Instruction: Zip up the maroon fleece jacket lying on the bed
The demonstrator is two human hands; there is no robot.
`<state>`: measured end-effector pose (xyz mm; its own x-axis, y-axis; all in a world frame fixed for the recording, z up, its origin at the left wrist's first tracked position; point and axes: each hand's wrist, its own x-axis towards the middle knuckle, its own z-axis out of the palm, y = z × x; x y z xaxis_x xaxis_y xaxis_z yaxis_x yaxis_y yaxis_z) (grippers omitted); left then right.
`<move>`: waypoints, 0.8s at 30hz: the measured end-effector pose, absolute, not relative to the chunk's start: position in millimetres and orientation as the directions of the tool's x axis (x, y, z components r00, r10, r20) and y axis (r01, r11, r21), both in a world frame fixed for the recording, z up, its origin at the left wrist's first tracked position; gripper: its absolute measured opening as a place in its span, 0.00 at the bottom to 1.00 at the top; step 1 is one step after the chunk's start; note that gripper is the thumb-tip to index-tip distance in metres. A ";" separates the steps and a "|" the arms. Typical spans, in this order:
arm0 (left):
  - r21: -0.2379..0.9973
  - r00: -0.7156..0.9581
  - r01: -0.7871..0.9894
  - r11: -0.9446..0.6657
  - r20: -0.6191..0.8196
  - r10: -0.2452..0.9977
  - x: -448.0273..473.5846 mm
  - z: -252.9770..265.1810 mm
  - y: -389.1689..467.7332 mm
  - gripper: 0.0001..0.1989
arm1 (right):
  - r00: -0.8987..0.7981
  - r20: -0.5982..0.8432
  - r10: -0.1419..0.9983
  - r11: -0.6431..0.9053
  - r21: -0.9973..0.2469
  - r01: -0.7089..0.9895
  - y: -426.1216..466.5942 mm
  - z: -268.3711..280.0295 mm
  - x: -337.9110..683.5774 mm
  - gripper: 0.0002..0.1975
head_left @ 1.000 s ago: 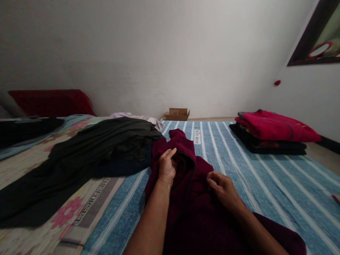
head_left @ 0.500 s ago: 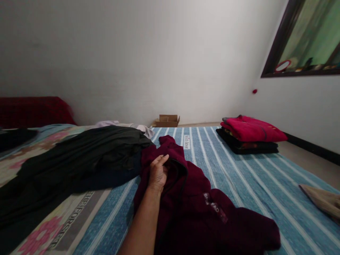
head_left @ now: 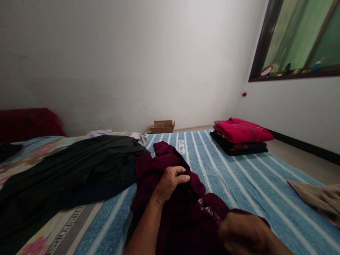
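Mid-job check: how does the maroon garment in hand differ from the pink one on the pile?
The maroon garment is dark; the pink garment is bright. The maroon garment lies rumpled, gripped by the left hand; the pink garment is folded, atop black clothing. The maroon garment is nearer the camera than the pink garment. Both are cloth.

- A bed (head_left: 255, 187) is wearing a blue, white-striped cover (head_left: 111, 219), floral towards the left.
- A maroon garment (head_left: 146, 177) is lying rumpled in the middle.
- A dark green garment (head_left: 79, 166) is spreading leftward, partly over a navy cloth (head_left: 106, 189).
- A folded pile (head_left: 240, 147) is resting far right.
- A beige cloth (head_left: 322, 198) is lying at right.
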<state>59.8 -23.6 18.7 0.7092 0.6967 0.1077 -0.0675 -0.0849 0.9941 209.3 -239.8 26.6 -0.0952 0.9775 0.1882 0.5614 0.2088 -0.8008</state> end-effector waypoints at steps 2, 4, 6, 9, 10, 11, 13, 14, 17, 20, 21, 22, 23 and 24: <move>0.994 0.818 0.032 -0.109 0.037 0.573 65.0 24.6 -40.0 0.05 | -0.040 0.280 0.959 0.257 -0.804 0.536 -224.3 37.8 212.6 0.09; 0.987 0.917 0.103 -0.124 -0.046 0.396 71.8 27.8 -57.2 0.06 | -0.006 0.396 0.918 0.341 -0.784 0.519 -211.9 48.4 214.9 0.08; 0.982 0.970 0.132 -0.135 -0.100 0.224 77.7 28.1 -70.7 0.06 | -0.039 0.435 0.900 0.388 -0.756 0.526 -202.0 55.6 216.5 0.10; 0.981 0.982 0.135 -0.142 -0.113 0.150 79.7 26.3 -75.8 0.05 | -0.107 0.326 0.939 0.329 -0.766 0.552 -189.2 55.3 219.8 0.13; 0.978 0.980 0.135 -0.159 -0.108 0.167 78.7 25.7 -73.6 0.05 | -0.109 0.290 0.951 0.300 -0.774 0.557 -185.1 52.3 221.7 0.13; 0.974 0.976 0.137 -0.181 -0.102 0.191 77.2 25.3 -70.1 0.06 | -0.104 0.257 0.961 0.270 -0.784 0.559 -181.3 48.1 224.1 0.14; 0.958 0.966 0.156 -0.241 -0.097 0.238 74.6 25.3 -62.7 0.07 | -0.103 0.196 0.975 0.221 -0.810 0.544 -174.6 38.4 229.5 0.17; 0.948 0.960 0.172 -0.267 -0.101 0.260 73.8 26.1 -60.1 0.07 | -0.109 0.173 0.979 0.204 -0.825 0.527 -172.3 34.0 232.2 0.18; 0.918 0.947 0.219 -0.329 -0.119 0.298 72.1 33.5 -62.2 0.07 | -0.127 0.138 0.982 0.182 -0.862 0.473 -172.1 29.0 237.0 0.18; 0.858 0.953 0.222 -0.463 -0.091 0.287 65.8 50.3 -77.9 0.05 | -0.156 0.151 0.976 0.205 -0.875 0.438 -184.3 39.0 233.9 0.15; 0.832 0.960 0.209 -0.514 -0.074 0.270 62.4 56.8 -83.8 0.03 | -0.182 0.164 0.970 0.228 -0.873 0.431 -189.8 43.7 231.3 0.13; 0.806 0.967 0.189 -0.560 -0.053 0.250 58.9 62.8 -89.0 0.01 | -0.209 0.178 0.961 0.254 -0.867 0.428 -195.0 47.7 228.6 0.12; 0.786 0.972 0.174 -0.593 -0.042 0.230 55.6 67.6 -92.8 0.02 | -0.237 0.187 0.953 0.275 -0.861 0.428 -199.0 50.1 225.9 0.10; 0.767 0.974 0.173 -0.618 -0.038 0.225 53.1 70.6 -94.8 0.03 | -0.248 0.185 0.951 0.278 -0.864 0.420 -201.5 50.1 223.8 0.10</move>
<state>53.1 -94.8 70.6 0.9735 0.2255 -0.0380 0.1731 -0.6182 0.7667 223.8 -201.5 50.1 -0.2480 0.9508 0.1855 0.4205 0.2781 -0.8636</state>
